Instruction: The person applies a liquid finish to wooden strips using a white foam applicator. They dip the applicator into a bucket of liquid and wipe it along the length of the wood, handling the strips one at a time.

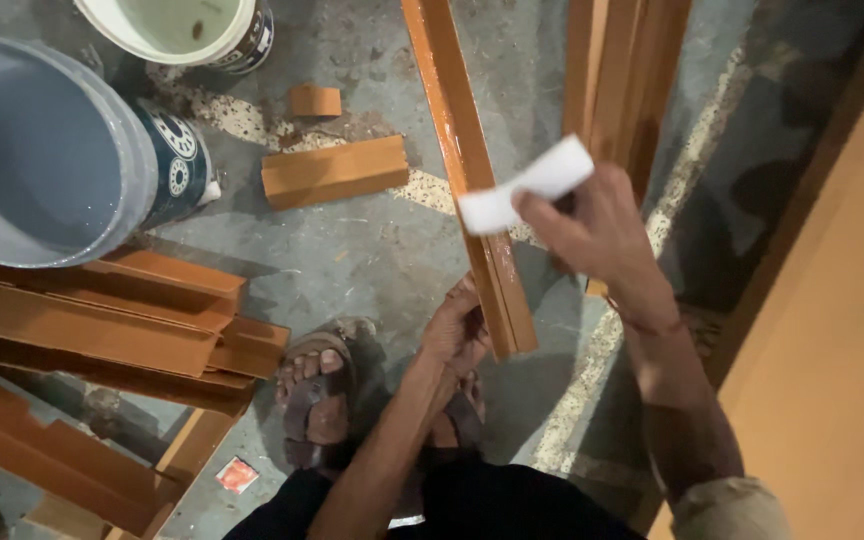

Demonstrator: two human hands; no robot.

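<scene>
The long wooden strip (472, 170), painted orange-brown, ran from 12 o'clock down to the centre of the view, and its lower end was in the left hand (457, 335). It looked stiff and fairly light, a thin L-shaped moulding w/ a glossy coat, so probably a bit slippery where the paint was fresh or smooth. I judged the best place to grip it was near the lower end, around the edges, not on the flat painted face.

The left hand's fingers were curled together around that lower end, clamped on it from the 7 o'clock side. The right hand (602, 235), at approx. 2 o'clock from centre, pinched a folded white piece, paper or cloth (527, 185), betw. thumb and fingers; these fingers were closed tight on it, and the white piece lay touching the strip's face. The piece looked soft and light; it bent easily.

Around: at 10 o'clock stood a big grey bucket (37, 150), and a white bucket (187, 30) at 11 o'clock. A short wood block (334, 172) lay just left of the strip on the concrete floor (372, 250). A pile of similar strips (102, 320) lay at 8 o'clock. The person's foot in a sandal (317, 395) was at 7 o'clock, near the left hand.
</scene>
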